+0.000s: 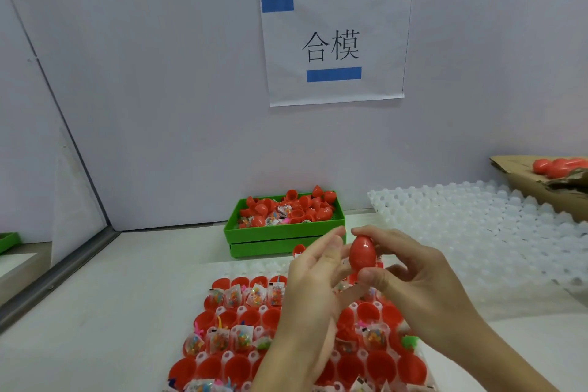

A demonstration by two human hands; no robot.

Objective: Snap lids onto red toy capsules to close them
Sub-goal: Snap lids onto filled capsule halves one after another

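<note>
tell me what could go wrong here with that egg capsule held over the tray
1. The right hand pinches the smooth red capsule only at its ends; it might slip out.
2. A dropped capsule could land on the open red halves below and knock their toy packets loose.
3. The left hand hides the seam, so a half-closed snap could go unnoticed.

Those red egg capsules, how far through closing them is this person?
Done: a few closed capsules lie in the cardboard box far right. In hand: one closed-looking capsule, pinched by the right hand, with the left hand beside it. Left: most open halves in the tray, many holding toy packets, lack lids.
</note>
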